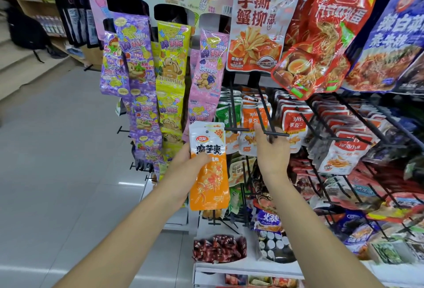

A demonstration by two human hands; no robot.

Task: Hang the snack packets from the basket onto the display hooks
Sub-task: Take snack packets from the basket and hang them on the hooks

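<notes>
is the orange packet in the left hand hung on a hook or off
Off. The left hand holds the orange packet upright, its hang hole free, beside the black hook that the right hand holds.

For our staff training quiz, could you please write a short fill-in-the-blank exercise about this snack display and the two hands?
1. The left hand grips a snack packet whose lower half is ____.
2. The right hand holds a display hook coloured ____.
3. Between the purple candy strip and the pink candy strip hangs a ____ one.
Missing words: orange; black; yellow.
</notes>
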